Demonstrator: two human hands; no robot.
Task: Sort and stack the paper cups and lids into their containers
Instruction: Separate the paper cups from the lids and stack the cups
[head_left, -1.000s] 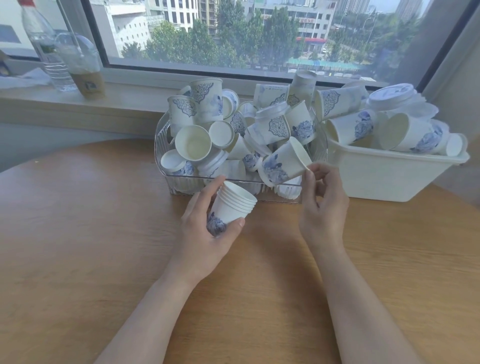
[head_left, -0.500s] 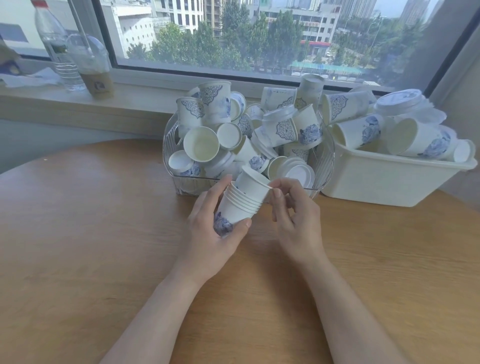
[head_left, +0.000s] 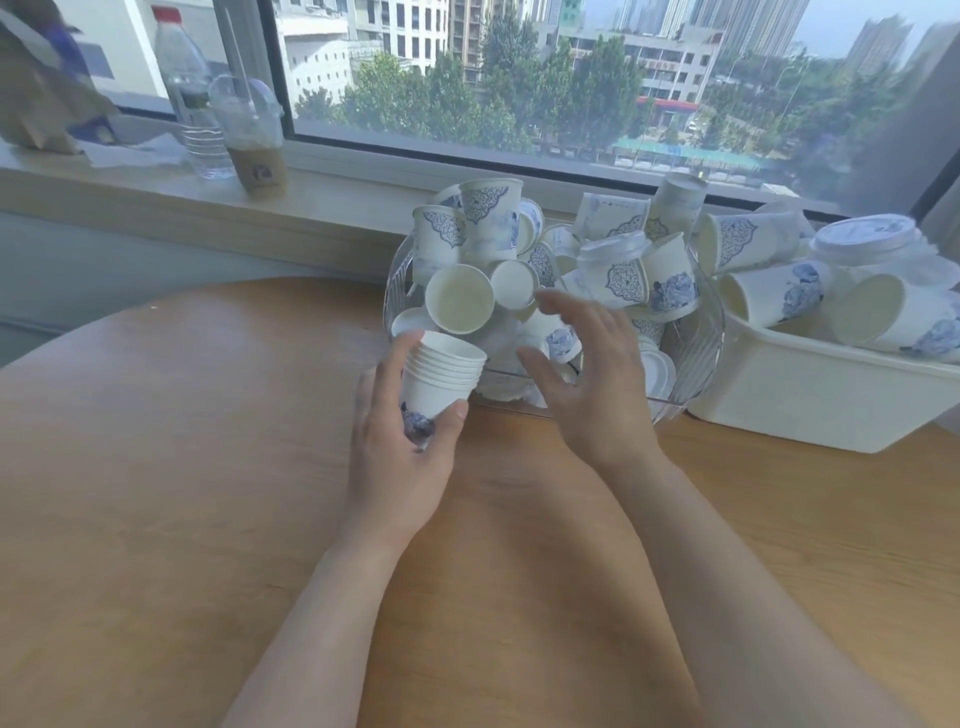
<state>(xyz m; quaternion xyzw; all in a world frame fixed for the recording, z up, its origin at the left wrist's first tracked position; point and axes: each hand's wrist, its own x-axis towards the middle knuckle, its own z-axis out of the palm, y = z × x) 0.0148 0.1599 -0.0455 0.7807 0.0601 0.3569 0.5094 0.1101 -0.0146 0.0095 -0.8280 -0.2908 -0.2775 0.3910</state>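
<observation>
We grip a nested stack of small cups (head_left: 440, 375) in our left hand (head_left: 402, 447), thumb on the near side and fingers curled round the far side, so that the stack tilts with its open mouth toward the clear basket (head_left: 698, 332). The stack shows several rims one inside another, and a blue flower print sits near its base, just above our palm. It is held above the wooden table (head_left: 182, 467), just in front of the basket's near wall. Our right hand (head_left: 592, 374) is spread open, fingers straight and parted, thumb out to the left, holding nothing; it reaches over the basket's near edge, with its fingertips among the loose cups. We cannot tell whether those fingertips touch a cup, since that hand is blurred. The basket is heaped with loose paper cups (head_left: 628, 270) lying at all angles, some upright, some on their sides, and a few white lids (head_left: 657, 371) lie low at its right side. Just beside it to the right stands a white tub (head_left: 831, 395), also heaped with larger cups, with a lidded one (head_left: 867, 239) on top. On the window ledge, well apart to the left, stand a water bottle (head_left: 189, 98) and a plastic drink cup (head_left: 252, 135).
</observation>
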